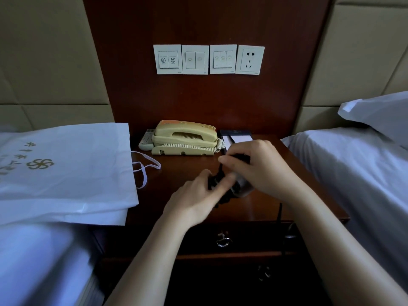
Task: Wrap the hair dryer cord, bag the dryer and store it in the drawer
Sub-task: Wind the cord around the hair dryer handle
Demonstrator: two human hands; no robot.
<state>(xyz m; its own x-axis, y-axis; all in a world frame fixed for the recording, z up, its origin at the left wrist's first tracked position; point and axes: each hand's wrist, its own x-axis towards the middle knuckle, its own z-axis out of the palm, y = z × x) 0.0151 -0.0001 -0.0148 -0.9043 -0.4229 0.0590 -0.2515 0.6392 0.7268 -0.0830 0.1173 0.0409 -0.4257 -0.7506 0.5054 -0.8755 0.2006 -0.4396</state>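
A dark wooden nightstand [181, 167] is standing between the left bed [33, 261] and the right bed [353, 173], and the hair dryer [244, 187] is being held above its top. The right hand [262, 171] is curling round the dryer's body while the left hand [196, 197] is pinching the coiled black cord [215, 181] beside it. A white bag [66, 173] is lying on the left bed, and a cream telephone [185, 138] is sitting behind the hands.

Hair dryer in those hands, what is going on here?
A person holds the hair dryer over the nightstand. The right hand grips its body, and the left hand holds the black coiled cord against it. The white bag lies on the bed at the left, not yet used. The drawer below looks shut.
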